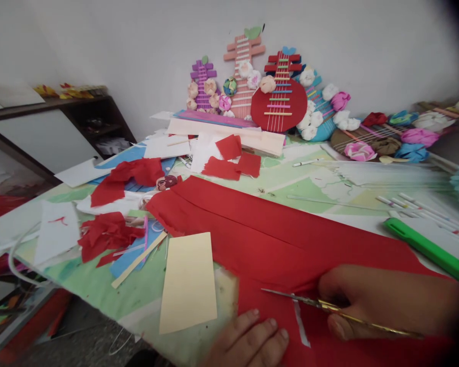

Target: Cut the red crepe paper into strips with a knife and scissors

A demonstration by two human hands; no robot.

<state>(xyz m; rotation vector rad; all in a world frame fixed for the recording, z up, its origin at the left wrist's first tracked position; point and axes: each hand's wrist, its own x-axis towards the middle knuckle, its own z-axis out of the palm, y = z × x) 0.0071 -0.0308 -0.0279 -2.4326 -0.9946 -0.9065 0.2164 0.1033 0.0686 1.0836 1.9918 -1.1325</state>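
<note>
My left hand [248, 339] lies with its fingers flat on red crepe paper [260, 300] near the front edge of the table. In my right hand [390, 300] is a pair of gold-handled scissors [302, 298], its pointed silver blades aimed left across the red paper. A thin white slit or strip [300, 323] shows in the paper below the blades. The large red sheet [229, 219] stretches back and to the right, with a fold line along it. A cream card [188, 285] lies left of my left hand.
Red scraps [109, 234], white paper [57, 232] and blue pieces [132, 260] litter the left. A green cutter [428, 250] and several patterned sticks [439, 216] lie right. Decorated toy lutes [279, 104] lean on the back wall. A dark cabinet [103, 120] stands left.
</note>
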